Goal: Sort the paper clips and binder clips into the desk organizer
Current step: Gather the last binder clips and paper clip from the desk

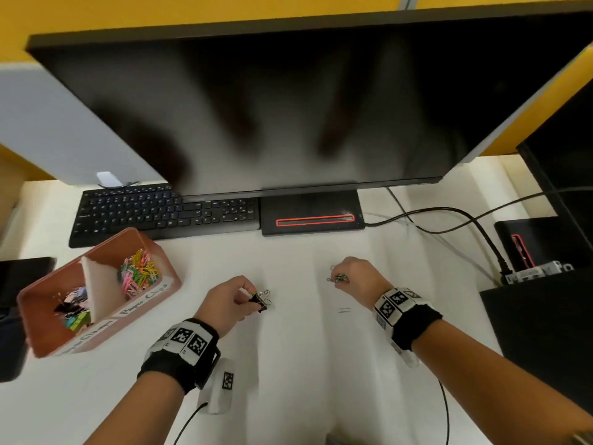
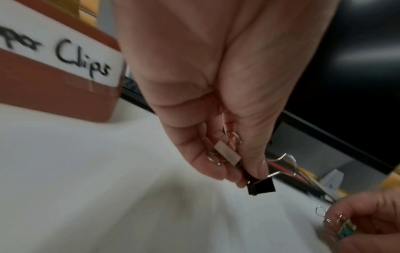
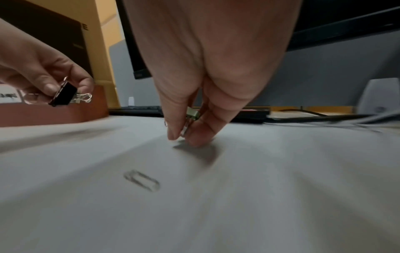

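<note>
Pickup step: left hand (image 1: pixel 231 295) pinches a black binder clip (image 1: pixel 260 302) right of the desk organizer (image 1: pixel 96 335); right hand (image 1: pixel 356 277), farther right, pinches a green binder clip (image 1: pixel 340 277) at the counter (image 1: pixel 305 364). Next, both belong in the organizer's binder compartment.

Both hands (image 1: pixel 229 297) (image 1: pixel 357 277) apparently pinching, low.

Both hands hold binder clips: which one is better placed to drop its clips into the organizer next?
Left. The left hand, pinching a black binder clip, is nearer the organizer. The right hand is farther away, fingertips at the desk.
</note>
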Demonstrator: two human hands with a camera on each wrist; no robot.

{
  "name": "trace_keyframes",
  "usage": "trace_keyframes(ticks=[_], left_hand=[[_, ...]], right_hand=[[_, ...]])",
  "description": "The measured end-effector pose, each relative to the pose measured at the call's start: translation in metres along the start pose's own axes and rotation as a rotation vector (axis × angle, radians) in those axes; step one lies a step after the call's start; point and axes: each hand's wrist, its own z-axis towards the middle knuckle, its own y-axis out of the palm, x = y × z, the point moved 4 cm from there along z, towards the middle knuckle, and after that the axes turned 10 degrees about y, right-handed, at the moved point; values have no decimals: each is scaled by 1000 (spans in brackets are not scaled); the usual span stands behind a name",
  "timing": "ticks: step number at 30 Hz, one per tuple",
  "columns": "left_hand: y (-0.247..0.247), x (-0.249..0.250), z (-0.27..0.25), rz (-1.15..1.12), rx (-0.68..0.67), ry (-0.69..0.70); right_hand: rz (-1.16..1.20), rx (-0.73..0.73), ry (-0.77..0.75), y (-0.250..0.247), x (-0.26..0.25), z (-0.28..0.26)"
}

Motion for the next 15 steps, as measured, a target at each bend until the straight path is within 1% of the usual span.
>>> trace_keyframes(ticks=[2, 5, 8, 11, 13, 15], left_hand=[[-23, -5, -18, -9, 63, 5], [-66, -17, -51, -23, 191, -2], [-118, -39, -84, -14, 341, -42], [-177, -66, -112, 25, 494, -113], [-213, -83, -126, 57, 574, -146], [-239, -97, -132, 68, 627, -149]], right_hand=[[37, 16, -54, 3, -26, 0], [92, 17, -177, 11, -86, -2], [139, 2, -329, 23, -167, -5], [169, -14, -479, 38, -258, -10], [207, -20, -548, 52, -316, -13], [225, -28, -566, 71, -365, -15]])
